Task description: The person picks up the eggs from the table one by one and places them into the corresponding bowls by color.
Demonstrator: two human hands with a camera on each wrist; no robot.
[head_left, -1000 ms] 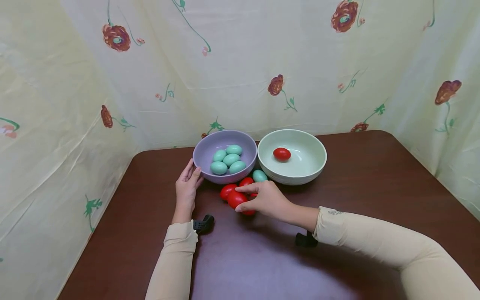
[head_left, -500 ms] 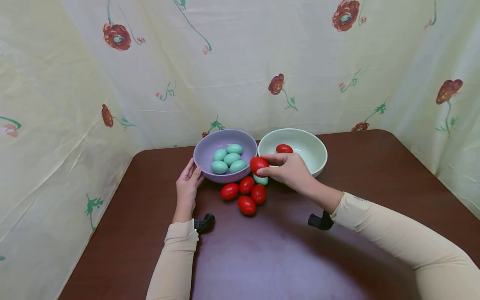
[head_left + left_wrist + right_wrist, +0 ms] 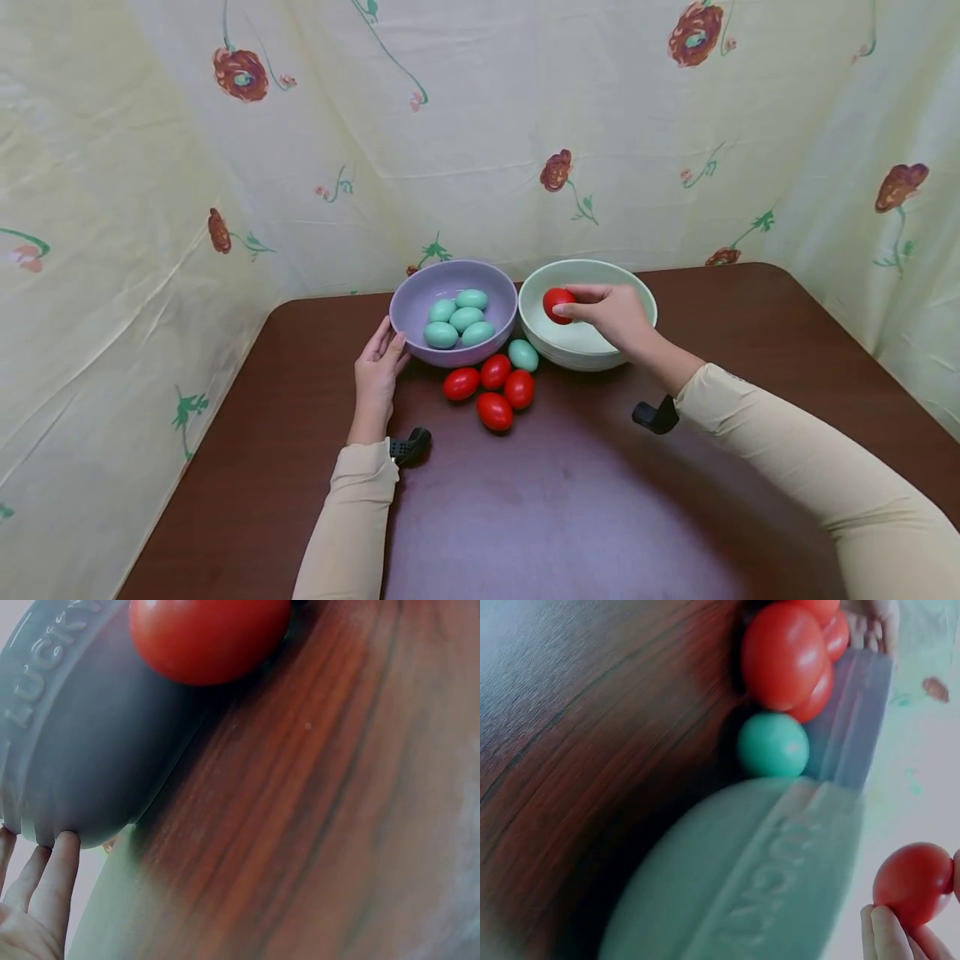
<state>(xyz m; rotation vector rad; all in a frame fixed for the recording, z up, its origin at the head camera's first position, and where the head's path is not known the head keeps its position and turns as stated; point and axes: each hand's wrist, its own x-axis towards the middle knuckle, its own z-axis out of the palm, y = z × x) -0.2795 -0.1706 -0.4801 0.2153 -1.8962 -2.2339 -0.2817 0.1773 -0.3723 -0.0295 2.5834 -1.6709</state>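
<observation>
My right hand [image 3: 613,315] pinches a red egg [image 3: 558,306] between thumb and fingertips, over the pale green bowl [image 3: 585,352]. In the right wrist view the held egg [image 3: 913,883] shows beyond that bowl's rim. My left hand [image 3: 377,375] rests its fairly straight fingers against the left side of the purple bowl [image 3: 405,292], as the left wrist view also shows with fingertips [image 3: 67,844] on its outer wall. Several turquoise eggs [image 3: 467,319] lie inside the purple bowl. The inside of the green bowl is partly hidden behind my right hand.
Several red eggs [image 3: 495,412] lie grouped on the dark brown table [image 3: 315,417] in front of the bowls. A single turquoise egg [image 3: 522,355] sits on the table near the gap between the bowls. A flowered curtain [image 3: 465,192] hangs behind the table.
My right hand has lifted the red egg from the group and carried it right and away from me, over the green bowl. My left hand stays at the purple bowl.
</observation>
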